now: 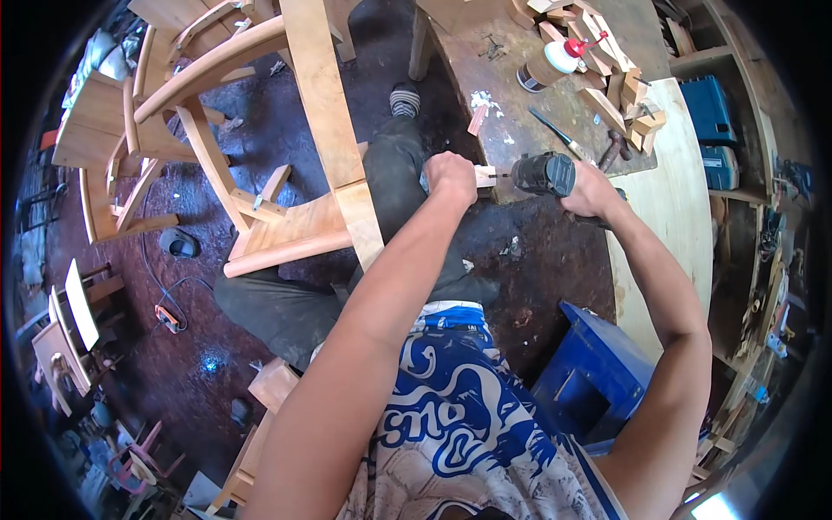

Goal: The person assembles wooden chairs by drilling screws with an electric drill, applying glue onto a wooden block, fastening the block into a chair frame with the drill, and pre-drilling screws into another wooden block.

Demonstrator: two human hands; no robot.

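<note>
My left hand (452,180) is closed around a small pale wood block (484,176), whose end sticks out past my fingers. Gripped in my right hand (591,192) is a dark cordless drill (544,174), its bit pointing left at that block. The bit's tip appears to meet the wood, though how deep it goes cannot be seen. Beside my left forearm, a wooden chair frame (295,227) rests against my legs.
On the workbench (485,74) lie a glue bottle (548,66) with a red tip, a hammer (616,149), a thin dark-handled tool (555,126) and wood offcuts (637,108). A blue plastic box (598,360) stands at lower right. More wooden chairs (95,130) stand left.
</note>
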